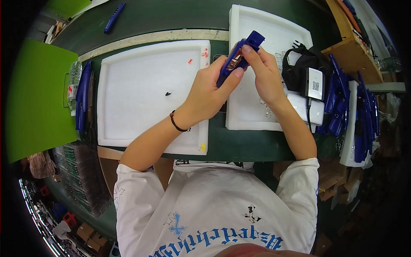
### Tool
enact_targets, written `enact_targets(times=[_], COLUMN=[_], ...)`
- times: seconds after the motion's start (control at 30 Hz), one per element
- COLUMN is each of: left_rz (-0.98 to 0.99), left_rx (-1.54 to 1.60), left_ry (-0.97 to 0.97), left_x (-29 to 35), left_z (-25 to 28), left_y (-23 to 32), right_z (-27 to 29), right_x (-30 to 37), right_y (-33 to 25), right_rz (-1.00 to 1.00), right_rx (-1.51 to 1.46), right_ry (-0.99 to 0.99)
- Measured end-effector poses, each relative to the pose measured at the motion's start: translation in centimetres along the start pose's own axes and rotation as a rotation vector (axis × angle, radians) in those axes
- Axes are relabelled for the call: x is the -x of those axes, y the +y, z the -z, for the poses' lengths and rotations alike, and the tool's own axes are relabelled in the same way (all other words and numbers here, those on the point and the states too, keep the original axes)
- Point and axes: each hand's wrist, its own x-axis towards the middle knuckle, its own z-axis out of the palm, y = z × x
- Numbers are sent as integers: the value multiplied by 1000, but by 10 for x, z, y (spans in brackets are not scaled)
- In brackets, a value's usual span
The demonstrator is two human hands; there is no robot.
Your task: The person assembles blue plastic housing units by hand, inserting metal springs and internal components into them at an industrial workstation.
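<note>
Both hands hold a long blue plastic housing (255, 39) above the gap between two white foam trays. Coppery metal shows inside an opening along its side. My left hand (205, 90) is closed around the lower end, its thumb along the side. My right hand (266, 75) grips the upper part, with the thumb pressed on it near the opening. Beneath my left forearm lies the left foam tray (137, 98), with a small black piece (168, 94) on it. Under my right hand is the right foam tray (244, 122), holding small wire-like metal parts (268, 112).
A black bag (299, 62) and a white device with a cable (316, 83) lie in the right tray. Several blue housings (338, 98) are piled at the right. A plastic bottle (73, 85) and a green panel (40, 103) stand left. Another blue piece (114, 18) lies far left.
</note>
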Motion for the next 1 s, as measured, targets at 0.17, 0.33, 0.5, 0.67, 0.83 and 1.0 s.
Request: enact_targets(times=[0.17,0.33,0.5,0.67,0.83,1.0], left_rz=[47,84,88,62,49,30], left_rx=[110,16,-24,-18,-63,-52], left_ry=[25,89,101,108,119,131], left_x=[-3,-4,-7,-8,-10,-10], left_z=[-1,-6,-9,-11,-13,-14], left_y=[-5,-4,-2,-3,-7,-9], right_z=[7,8,8,5,8,6], right_x=[-2,-1,-2,-3,-3,-4], right_y=[-5,0,8,16,21,22], right_rz=[-50,-110,-94,-61,-50,-13], right_rx=[84,113,172,24,1,8], right_ry=[-80,-64,-23,-1,21,23])
